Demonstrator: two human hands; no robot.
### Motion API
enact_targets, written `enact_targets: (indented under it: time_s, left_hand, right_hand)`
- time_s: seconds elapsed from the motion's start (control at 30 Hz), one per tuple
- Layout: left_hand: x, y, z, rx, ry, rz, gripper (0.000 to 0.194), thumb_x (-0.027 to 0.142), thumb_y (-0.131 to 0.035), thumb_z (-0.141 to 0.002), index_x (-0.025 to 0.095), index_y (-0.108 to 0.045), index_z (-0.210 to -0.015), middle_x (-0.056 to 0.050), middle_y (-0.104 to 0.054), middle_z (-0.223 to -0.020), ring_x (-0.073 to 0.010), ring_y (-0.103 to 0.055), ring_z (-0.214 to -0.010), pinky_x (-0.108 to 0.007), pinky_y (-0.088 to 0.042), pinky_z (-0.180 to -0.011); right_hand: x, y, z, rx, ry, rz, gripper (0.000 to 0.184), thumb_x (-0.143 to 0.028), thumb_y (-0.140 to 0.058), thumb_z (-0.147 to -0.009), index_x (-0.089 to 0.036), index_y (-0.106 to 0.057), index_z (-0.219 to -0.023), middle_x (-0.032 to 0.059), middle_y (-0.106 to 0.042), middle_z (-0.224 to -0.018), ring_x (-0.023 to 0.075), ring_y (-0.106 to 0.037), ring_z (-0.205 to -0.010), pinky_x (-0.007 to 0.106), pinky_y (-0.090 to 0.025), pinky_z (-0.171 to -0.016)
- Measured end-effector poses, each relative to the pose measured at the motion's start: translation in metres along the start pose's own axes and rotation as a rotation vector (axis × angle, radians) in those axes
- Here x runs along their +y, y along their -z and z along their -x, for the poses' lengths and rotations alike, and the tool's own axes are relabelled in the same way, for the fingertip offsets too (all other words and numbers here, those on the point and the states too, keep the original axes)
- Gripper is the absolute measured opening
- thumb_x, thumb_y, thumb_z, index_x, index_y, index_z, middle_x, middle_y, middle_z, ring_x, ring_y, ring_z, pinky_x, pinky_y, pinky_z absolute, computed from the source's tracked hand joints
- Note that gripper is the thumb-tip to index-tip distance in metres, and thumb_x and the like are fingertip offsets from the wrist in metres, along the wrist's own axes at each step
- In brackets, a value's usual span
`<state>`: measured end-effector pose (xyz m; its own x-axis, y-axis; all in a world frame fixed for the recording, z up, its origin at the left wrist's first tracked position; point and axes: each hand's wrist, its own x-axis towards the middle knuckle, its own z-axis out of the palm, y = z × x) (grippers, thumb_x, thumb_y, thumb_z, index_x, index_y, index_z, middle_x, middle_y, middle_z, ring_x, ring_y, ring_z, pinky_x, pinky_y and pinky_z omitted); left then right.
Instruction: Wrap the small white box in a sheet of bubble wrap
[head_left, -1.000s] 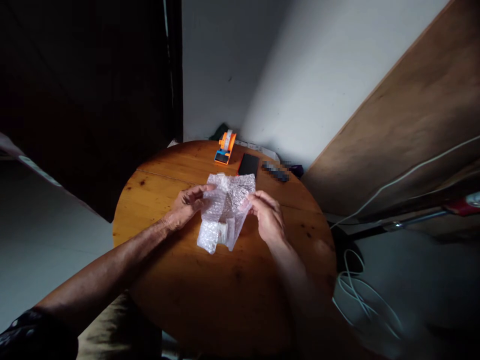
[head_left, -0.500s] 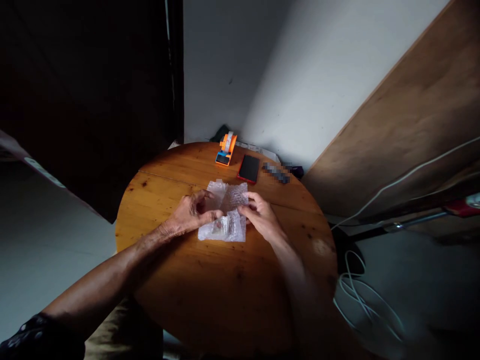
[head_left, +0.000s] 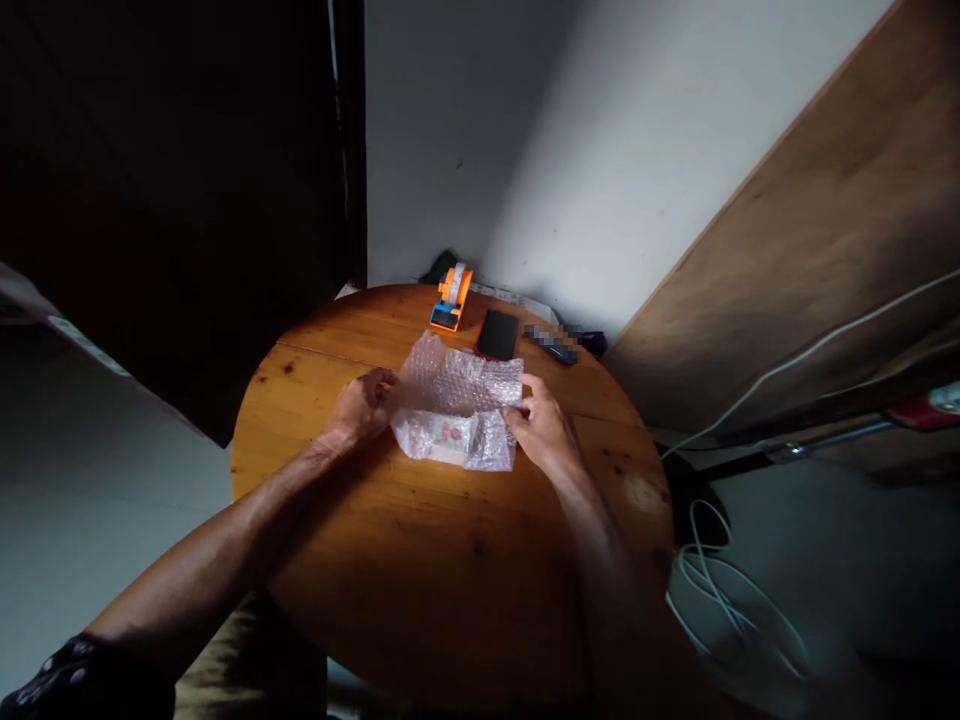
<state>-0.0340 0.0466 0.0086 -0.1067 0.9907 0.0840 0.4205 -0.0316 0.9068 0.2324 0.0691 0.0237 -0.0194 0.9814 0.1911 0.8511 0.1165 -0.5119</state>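
Observation:
A sheet of clear bubble wrap (head_left: 465, 385) lies spread across the middle of the round table. On its near part rests a small pale, flat item with pink-red marks (head_left: 452, 434), partly covered by the wrap; its kind is hard to make out. My left hand (head_left: 365, 405) pinches the left edge of the bubble wrap, fingers closed. At the opposite edge, my right hand (head_left: 541, 425) grips the wrap between thumb and fingers.
An orange and blue tape dispenser (head_left: 451, 298) stands at the back of the wooden table (head_left: 480, 560). Beside it lie a red-edged phone (head_left: 497, 334) and a blurred dark object (head_left: 553, 344). A white wall rises behind; white cable (head_left: 712, 575) coils at the right.
The bubble wrap has been opened out wider, its far part raised and spread. My left hand has moved left and closed on the edge; my right hand has shifted slightly right. The pink-red marks now show.

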Motion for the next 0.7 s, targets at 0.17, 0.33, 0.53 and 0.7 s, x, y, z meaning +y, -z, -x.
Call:
enact_targets:
  time_s: [0.17, 0.33, 0.53, 0.7]
  left_hand:
    - [-0.002, 0.003, 0.001, 0.092, -0.13, -0.142, 0.036, 0.032, -0.059, -0.072, 0.016, -0.066, -0.103, -0.004, -0.07, -0.078, -0.0171, -0.061, -0.068, -0.025, -0.046, -0.06]
    - [0.012, 0.013, 0.016, 0.032, -0.508, -0.091, 0.041, 0.035, -0.054, -0.081, 0.015, -0.064, -0.115, -0.012, -0.067, -0.119, -0.0267, -0.062, -0.107, -0.039, -0.052, -0.091]
    - [0.024, 0.015, 0.025, -0.315, -0.408, -0.031, 0.057, 0.052, -0.049, -0.094, 0.019, -0.052, -0.14, -0.013, -0.055, -0.145, -0.0327, -0.051, -0.132, -0.049, -0.041, -0.109]
    - [0.023, 0.021, 0.021, -0.463, -0.201, 0.164, 0.065, 0.066, -0.041, -0.093, 0.014, -0.065, -0.124, -0.015, -0.074, -0.108, -0.0267, -0.071, -0.092, -0.039, -0.056, -0.082]
  right_hand:
    - [-0.004, 0.004, 0.003, 0.167, 0.086, -0.031, 0.053, -0.022, -0.058, -0.079, -0.021, -0.052, -0.132, 0.0108, -0.069, -0.111, 0.0257, -0.067, -0.088, 0.041, -0.052, -0.079]
    - [-0.02, 0.008, 0.012, 0.019, 0.311, -0.489, 0.041, -0.043, -0.053, -0.092, -0.023, -0.054, -0.127, 0.0083, -0.069, -0.11, 0.0213, -0.067, -0.097, 0.038, -0.054, -0.087]
    - [-0.024, 0.023, 0.017, -0.329, 0.207, -0.615, 0.047, -0.059, -0.041, -0.096, -0.021, -0.061, -0.115, 0.0045, -0.072, -0.089, 0.0187, -0.067, -0.087, 0.034, -0.052, -0.085]
    - [-0.036, 0.043, 0.032, -1.136, 0.362, -0.639, 0.045, -0.058, -0.053, -0.091, -0.017, -0.069, -0.102, 0.0047, -0.073, -0.085, 0.0169, -0.067, -0.079, 0.03, -0.051, -0.075]
